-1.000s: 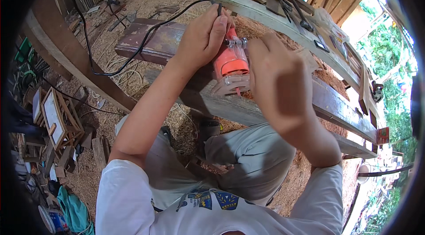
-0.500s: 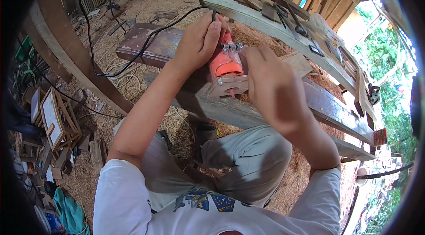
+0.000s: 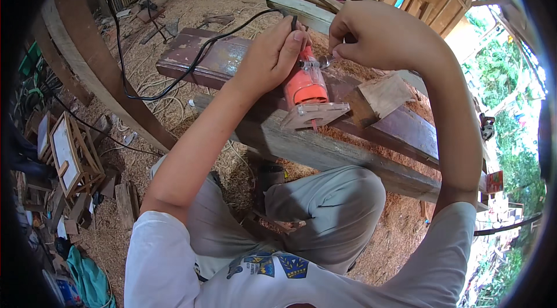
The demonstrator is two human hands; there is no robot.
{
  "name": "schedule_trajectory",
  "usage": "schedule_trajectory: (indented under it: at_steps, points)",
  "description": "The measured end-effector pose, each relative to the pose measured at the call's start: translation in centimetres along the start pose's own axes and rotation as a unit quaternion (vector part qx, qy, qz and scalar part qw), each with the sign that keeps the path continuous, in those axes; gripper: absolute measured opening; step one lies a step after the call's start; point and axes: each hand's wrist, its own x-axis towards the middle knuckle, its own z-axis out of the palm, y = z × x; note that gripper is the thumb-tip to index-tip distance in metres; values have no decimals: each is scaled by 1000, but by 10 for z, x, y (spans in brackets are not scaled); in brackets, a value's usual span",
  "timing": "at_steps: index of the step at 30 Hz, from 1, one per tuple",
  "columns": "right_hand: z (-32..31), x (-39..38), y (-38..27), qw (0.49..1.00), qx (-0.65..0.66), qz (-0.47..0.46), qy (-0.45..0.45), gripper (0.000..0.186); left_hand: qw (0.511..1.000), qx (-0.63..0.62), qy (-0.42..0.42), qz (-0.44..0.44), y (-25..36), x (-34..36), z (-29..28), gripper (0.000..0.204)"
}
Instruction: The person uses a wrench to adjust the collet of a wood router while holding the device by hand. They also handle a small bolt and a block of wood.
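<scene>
Power tool [image 3: 306,84], orange-bodied, lies on its side across the brown board [image 3: 197,58], its clear base plate [image 3: 319,116] facing the near side of that board. A short reddish tip projects through the plate. Left hand [image 3: 278,47], above the brown board, is wrapped firmly around the tool's far end, thumb laid along it. Right hand [image 3: 365,38], over the far side of the board, has its fingers curled and thumb tucked in at the metal clamp [image 3: 310,65] on the tool's side; whether it pinches the clamp's screw or only touches it cannot be told. Black cord [image 3: 200,54] leads from the tool's far end and crosses over the left part of the board. Wood block [image 3: 380,99], partly dark-stained, sits on the board to the right of the tool. Grey plank [image 3: 278,140] runs along the board's near side. Wood shavings [image 3: 383,244] cover the ground around the board.
</scene>
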Motion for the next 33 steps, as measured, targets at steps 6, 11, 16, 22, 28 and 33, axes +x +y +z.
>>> schedule_trajectory:
  at_steps: [6,11,16,22,28,33]
  points:
    - [-15,20,-4,998,-37,-6,-46,20,1000,-4,-5,-12,-2,-2,2,31]
    - [-23,35,-7,994,-20,-13,-105,21,1000,-18,-4,-22,0,-1,2,31]
    - [-21,27,-21,991,-97,-14,-94,20,1000,-16,-4,-26,2,-2,2,30]
    - [-8,19,-20,995,-89,-4,-40,20,1000,12,1,-12,-2,-4,4,29]
    - [26,-16,-23,990,-19,-51,134,17,1000,3,20,-11,10,-2,5,26]
    - [65,-53,-58,965,-28,-65,253,20,1000,17,17,-2,2,-6,-3,25]
